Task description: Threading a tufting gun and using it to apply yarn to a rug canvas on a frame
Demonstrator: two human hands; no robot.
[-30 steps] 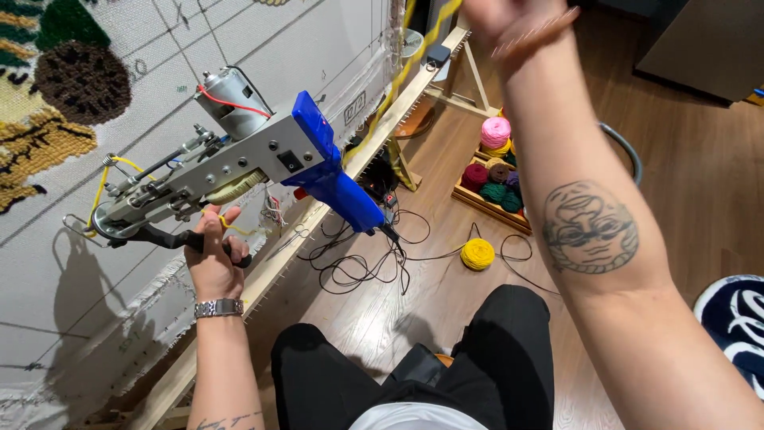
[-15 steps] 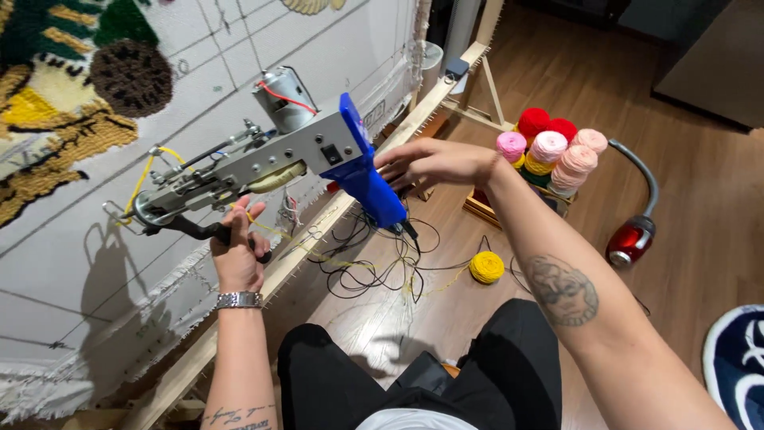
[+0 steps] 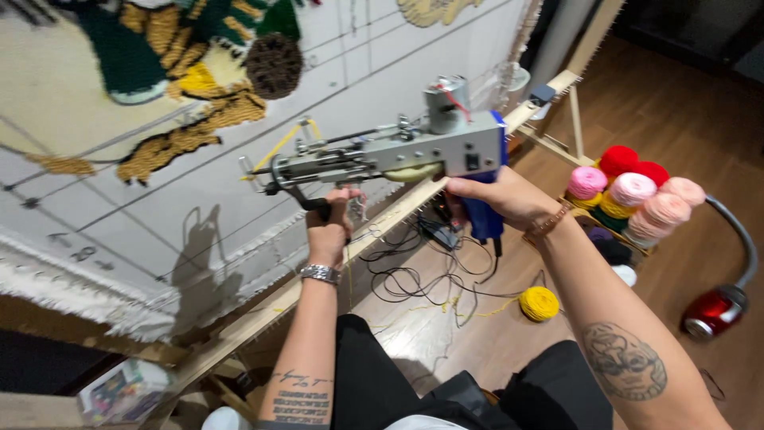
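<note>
Room: wooden floor (image 3: pixel 684 119), white cloth (image 3: pixel 159 215) stretched on a frame.
Left hand (image 3: pixel 328 231): clamped on the tufting gun (image 3: pixel 390 155) front grip, wrist up.
Right hand (image 3: pixel 497 199): wrapped round its blue rear handle.
Gun: between both hands, long axis level, tip towards the cloth.
Crate (image 3: pixel 605 231): right of the hands, holding yarn cones (image 3: pixel 637 187).
Floor below: yellow yarn ball (image 3: pixel 539 303).
</note>
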